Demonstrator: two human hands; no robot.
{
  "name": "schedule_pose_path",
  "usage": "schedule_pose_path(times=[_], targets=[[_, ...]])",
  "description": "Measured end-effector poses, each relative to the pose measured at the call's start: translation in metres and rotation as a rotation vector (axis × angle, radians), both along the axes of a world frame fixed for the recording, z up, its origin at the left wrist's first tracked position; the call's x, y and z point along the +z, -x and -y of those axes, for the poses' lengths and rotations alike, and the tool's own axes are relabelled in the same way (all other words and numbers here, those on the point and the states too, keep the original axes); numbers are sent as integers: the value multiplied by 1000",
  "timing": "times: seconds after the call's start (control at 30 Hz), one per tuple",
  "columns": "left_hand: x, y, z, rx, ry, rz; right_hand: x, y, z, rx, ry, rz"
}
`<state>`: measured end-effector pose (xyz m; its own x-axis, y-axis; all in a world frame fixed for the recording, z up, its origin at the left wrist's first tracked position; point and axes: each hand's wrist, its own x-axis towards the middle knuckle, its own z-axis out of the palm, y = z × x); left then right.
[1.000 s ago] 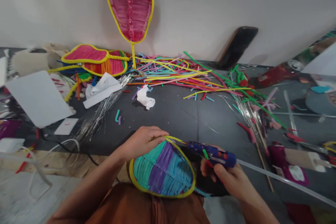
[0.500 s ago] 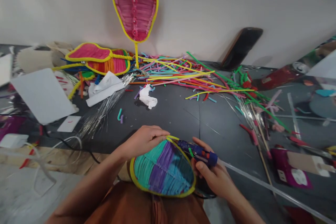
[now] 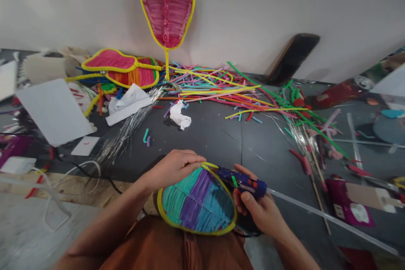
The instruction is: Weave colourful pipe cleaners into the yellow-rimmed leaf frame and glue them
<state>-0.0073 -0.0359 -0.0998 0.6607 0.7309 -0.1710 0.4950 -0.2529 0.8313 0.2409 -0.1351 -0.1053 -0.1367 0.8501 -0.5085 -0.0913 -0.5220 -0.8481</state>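
Note:
My left hand (image 3: 172,167) pinches the top rim of a leaf-shaped craft piece (image 3: 198,202), teal and purple inside with a yellow border, resting on my lap. My right hand (image 3: 257,211) grips a blue glue gun (image 3: 242,180). Its nozzle points left and touches the yellow rim near my left fingertips. A clear glue stick (image 3: 329,219) trails out of the gun's back toward the lower right.
A dark mat (image 3: 221,139) holds a heap of coloured pipe cleaners (image 3: 221,88), a crumpled tissue (image 3: 180,117), silver wires (image 3: 126,130) and white cards (image 3: 53,112). A red-pink leaf piece (image 3: 166,4) leans on the wall; a dark phone (image 3: 292,57) leans further right.
My right hand has brought the glue gun leftward, closer to the rim of the craft piece. My left hand has kept its pinch on the rim.

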Motion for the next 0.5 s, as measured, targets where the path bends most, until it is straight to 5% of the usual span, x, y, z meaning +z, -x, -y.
schedule_pose_path(times=[0.5], targets=[[0,-1,0,-9,-25,-9,-20,-11,5,95,-111,6]])
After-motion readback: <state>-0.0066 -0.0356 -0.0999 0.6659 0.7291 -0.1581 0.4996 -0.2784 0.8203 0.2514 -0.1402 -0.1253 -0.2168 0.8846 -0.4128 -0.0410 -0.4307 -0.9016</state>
